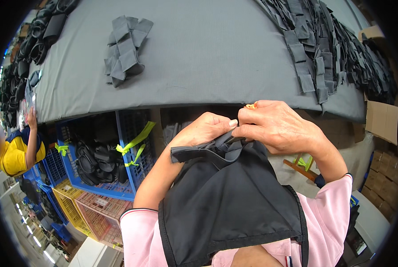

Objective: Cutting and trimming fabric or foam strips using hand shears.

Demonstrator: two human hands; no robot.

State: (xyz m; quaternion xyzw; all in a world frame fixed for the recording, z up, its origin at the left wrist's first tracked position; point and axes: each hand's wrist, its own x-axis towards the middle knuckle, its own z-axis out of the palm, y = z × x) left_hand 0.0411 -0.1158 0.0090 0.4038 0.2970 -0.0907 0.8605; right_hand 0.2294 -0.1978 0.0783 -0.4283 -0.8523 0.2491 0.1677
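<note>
Just in front of my black apron [234,200], both hands meet over a dark grey fabric strip [199,153]. My left hand [208,128] is closed, thumb and fingers pinching the strip. Right beside it, my right hand [274,127] is also closed, fingertips pressed on the same fabric. The strip bends in a loop below the fingers, and one flat end sticks out to the left. A small orange item [250,106] shows at the right index finger; its kind I cannot make out. The exact spot between the fingertips is hidden.
Beyond my hands lies a grey-covered table [208,66]. It bears a small heap of grey fabric pieces [127,51] and a long pile of strips [314,53] at right. Below its edge, a blue crate [130,193] holds black items. A person in yellow [23,151] is at far left.
</note>
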